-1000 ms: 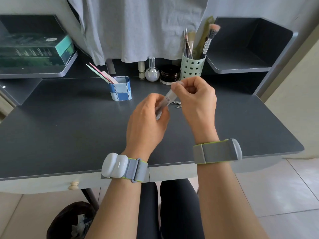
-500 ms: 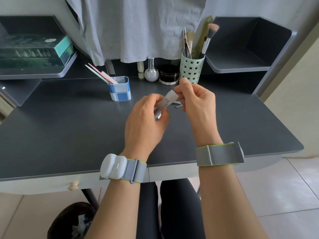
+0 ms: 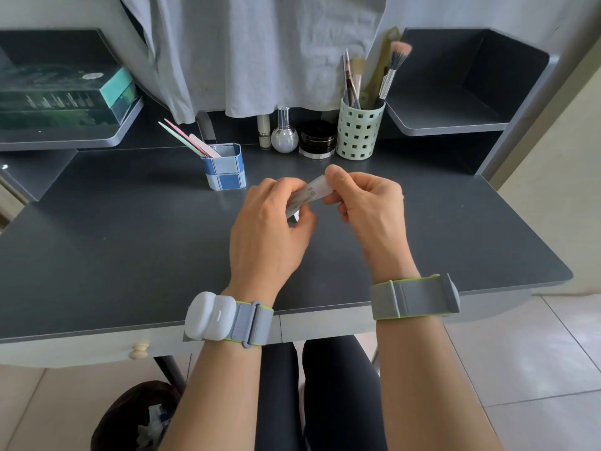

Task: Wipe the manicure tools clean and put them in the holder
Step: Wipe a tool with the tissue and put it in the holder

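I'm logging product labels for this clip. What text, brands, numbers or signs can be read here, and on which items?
None can be read.
Small packet held by both hands: a barcode-like print, too small to read.
Teal box on the left shelf: lines of print and a round mark, blurred.

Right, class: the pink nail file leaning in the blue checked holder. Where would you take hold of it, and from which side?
Pinch the pink nail file along its free upper stretch, coming from the upper left. It leans out of the blue checked holder that way, its lower end is down inside, and two other files lie close beside it, so grip its flat faces with fingertips.
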The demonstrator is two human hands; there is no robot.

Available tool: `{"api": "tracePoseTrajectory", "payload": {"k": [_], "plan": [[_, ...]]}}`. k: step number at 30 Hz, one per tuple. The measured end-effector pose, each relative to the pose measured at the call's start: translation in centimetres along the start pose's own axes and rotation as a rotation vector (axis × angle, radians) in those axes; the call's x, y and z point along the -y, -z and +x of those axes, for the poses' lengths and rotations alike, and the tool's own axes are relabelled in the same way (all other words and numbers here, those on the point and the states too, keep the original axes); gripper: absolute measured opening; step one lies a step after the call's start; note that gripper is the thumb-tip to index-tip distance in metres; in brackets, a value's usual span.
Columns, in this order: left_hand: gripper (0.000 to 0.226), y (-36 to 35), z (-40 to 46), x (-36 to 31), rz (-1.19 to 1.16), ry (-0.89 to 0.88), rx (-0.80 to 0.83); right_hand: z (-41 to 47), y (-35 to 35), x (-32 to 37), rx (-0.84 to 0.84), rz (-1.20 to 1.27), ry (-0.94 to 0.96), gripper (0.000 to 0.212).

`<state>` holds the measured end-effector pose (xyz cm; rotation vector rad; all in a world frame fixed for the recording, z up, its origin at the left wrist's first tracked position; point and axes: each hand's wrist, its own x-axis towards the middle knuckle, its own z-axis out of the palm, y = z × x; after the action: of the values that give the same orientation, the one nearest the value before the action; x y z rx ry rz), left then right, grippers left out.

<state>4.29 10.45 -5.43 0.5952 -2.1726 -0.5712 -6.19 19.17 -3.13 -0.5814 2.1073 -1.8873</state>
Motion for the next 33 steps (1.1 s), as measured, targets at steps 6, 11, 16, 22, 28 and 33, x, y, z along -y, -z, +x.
{"api": "tracePoseTrajectory", "payload": {"k": [6,11,16,22,28,33], "plan": [[0.018,-0.15,0.06,0.22,-0.058,0.001,0.002,0.10,0.26,-0.41,0.006,0.033,-0.004,0.031],[0.019,-0.32,0.02,0.21,-0.080,0.001,0.010,0.19,0.32,-0.58,0.006,0.027,0.000,0.029],[0.019,-0.42,0.05,0.17,-0.094,-0.004,0.005,0.28,0.31,-0.65,-0.006,0.009,-0.008,0.029],[0.020,-0.52,0.01,0.20,-0.101,0.004,0.020,0.37,0.34,-0.72,-0.010,0.015,-0.006,0.031],[0.019,-0.42,0.06,0.14,-0.099,0.001,0.018,0.47,0.26,-0.85,-0.009,0.014,-0.011,0.029],[0.019,-0.48,0.08,0.14,-0.106,-0.001,0.012,0.57,0.14,-1.05,-0.005,-0.004,-0.018,0.029]]}}
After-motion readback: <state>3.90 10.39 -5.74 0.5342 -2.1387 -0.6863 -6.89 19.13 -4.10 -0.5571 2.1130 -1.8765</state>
